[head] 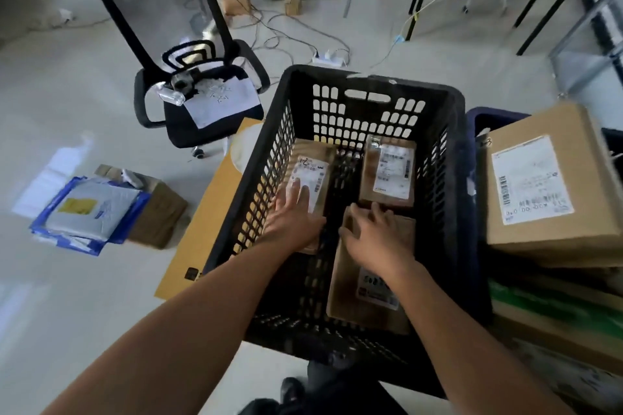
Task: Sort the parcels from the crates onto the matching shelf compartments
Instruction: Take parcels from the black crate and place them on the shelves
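At the lower left of the frame a stack of blue-edged mailers lies on the pale floor, touching a small brown box. Above them, in the upper left, stands a black office chair with a sheet of paper on its seat. A flat yellow board lies against the left wall of the black crate, which fills the middle of the frame and has slotted walls.

Three brown cardboard parcels lie flat on the crate's floor, each with a white printed label. The left parcel sits along the left wall. The left hand reaches in from the bottom of the frame, arm extended, and rests on this parcel palm down with straight fingers on its label, gripping nothing.

The far parcel lies towards the crate's back wall, just beside the near parcel, the largest of the three. The right hand lies on the near parcel's far end, palm down, fingers spread wide and only lightly bent, thumb out at the parcel's left edge.

At the right edge a large labelled box tops a pile of other boxes, with a blue crate behind it.
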Available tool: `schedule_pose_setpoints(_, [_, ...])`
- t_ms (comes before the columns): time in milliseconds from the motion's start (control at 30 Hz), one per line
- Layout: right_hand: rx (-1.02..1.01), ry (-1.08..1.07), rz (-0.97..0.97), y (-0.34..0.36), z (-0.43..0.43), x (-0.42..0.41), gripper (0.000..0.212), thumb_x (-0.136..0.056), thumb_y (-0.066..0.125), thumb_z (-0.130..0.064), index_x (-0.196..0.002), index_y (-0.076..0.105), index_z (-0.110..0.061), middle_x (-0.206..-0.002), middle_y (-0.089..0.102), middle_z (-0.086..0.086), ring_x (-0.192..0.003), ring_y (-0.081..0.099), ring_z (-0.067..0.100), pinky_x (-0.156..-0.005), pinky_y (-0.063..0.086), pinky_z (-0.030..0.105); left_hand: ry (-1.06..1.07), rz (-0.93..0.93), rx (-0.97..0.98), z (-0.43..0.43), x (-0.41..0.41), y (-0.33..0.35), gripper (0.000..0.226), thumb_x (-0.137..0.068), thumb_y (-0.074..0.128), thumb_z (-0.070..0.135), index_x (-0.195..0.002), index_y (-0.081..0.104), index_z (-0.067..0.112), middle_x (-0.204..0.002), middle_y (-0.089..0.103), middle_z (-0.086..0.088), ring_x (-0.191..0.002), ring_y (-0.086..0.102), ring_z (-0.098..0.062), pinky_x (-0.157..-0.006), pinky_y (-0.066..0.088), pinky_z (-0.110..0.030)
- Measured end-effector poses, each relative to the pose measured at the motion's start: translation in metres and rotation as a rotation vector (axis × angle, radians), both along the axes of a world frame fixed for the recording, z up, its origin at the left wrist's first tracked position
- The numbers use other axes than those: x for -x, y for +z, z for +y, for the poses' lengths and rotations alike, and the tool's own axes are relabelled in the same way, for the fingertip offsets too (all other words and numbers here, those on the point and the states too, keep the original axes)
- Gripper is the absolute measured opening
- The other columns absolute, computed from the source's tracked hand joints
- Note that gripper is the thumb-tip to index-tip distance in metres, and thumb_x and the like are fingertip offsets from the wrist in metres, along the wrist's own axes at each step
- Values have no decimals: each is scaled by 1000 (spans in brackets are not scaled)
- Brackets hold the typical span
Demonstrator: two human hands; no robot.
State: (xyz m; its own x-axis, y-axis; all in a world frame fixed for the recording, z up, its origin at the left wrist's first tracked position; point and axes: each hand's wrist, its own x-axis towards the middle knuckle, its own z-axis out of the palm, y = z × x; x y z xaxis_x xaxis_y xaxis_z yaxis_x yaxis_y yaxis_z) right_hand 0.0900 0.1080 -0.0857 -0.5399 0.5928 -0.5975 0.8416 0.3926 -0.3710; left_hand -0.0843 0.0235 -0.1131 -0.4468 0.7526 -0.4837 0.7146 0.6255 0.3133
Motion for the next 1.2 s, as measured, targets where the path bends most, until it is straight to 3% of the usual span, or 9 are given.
schedule_pose_setpoints(100, [50, -17, -28, -9, 5, 0, 73, -101, 32, -70, -163, 2, -46, -173, -16, 0, -158, -18, 35, -125, 5, 67, -72, 43, 25, 2, -5, -8, 75, -102, 31, 55, -161, 0, 22, -168, -21, -7, -140, -44, -26, -120, -19, -48])
schedule_pose_setpoints(167, [46, -11, -53, -13, 6, 0, 73, -101, 33, -70, -163, 3, -45, -173, -18, 1, -158, -19, 34, -124, 5, 69, -162, 88, 39, 1, -7, -9, 58, -103, 29, 52, -156, 24, 29, -169, -21, -4, -142, -44, -31, -122, -12, -59])
schedule_pose_setpoints(267, [23, 8, -70, -18, 4, -1, 75, -101, 36, -68, -163, 3, -42, -173, -20, 3, -158, -22, 34, -122, 4, 71, 92, -96, -52, -2, -11, -11, 65, -96, 50, 53, -155, 24, 47, -166, -22, 14, -156, -6, -33, -117, 32, -59])
schedule_pose_setpoints(333, [14, 8, -64, -21, 4, -2, 76, -100, 36, -69, -162, 1, -43, -173, -19, 2, -157, -22, 34, -120, 4, 71, 278, -235, -123, -3, -13, -13, 83, -87, 65, 53, -150, 12, 61, -168, -8, 8, -148, 27, -37, -96, 51, -46])
schedule_pose_setpoints(433, [18, -13, -43, -22, 5, -2, 75, -99, 37, -71, -161, 3, -45, -173, -17, 0, -157, -22, 33, -119, 4, 72, 489, -357, -144, -2, -8, -21, 120, -72, 82, 53, -155, -6, 53, -160, 33, -7, -130, 51, -34, -94, 53, -45])
schedule_pose_setpoints(567, [25, -19, -48, -17, 4, -1, 74, -101, 39, -67, -161, 1, -46, -173, -19, 0, -157, -24, 32, -119, 3, 74, 619, -552, -139, -8, -4, -26, 120, -61, 87, 59, -156, 15, 41, -140, 59, -2, -119, 61, -29, -97, 56, -48])
schedule_pose_setpoints(967, [42, -132, 5, -10, 7, 0, 75, -100, 41, -67, -163, 8, -44, -175, -10, -1, -159, -17, 30, -123, 3, 69, 533, -568, -277, -7, -4, -3, 101, -85, 79, 45, -160, 13, 43, -152, 49, -4, -132, 53, -29, -110, 45, -51])
schedule_pose_setpoints(1100, [60, -276, 253, 5, 7, 1, 78, -98, 40, -72, -164, 14, -40, -174, 14, -5, -161, 7, 25, -128, 15, 55, 511, -618, -393, -8, -4, 25, 98, -86, 78, 42, -159, 12, 45, -151, 51, -2, -127, 57, -30, -104, 50, -55])
schedule_pose_setpoints(1200, [140, -359, 506, 29, 5, -4, 80, -94, 43, -78, -162, 17, -45, -168, 28, -13, -148, 35, 10, -115, 32, 37, 460, -615, -464, -14, -5, 54, 98, -83, 79, 50, -155, 13, 53, -152, 49, 4, -126, 57, -25, -101, 53, -52])
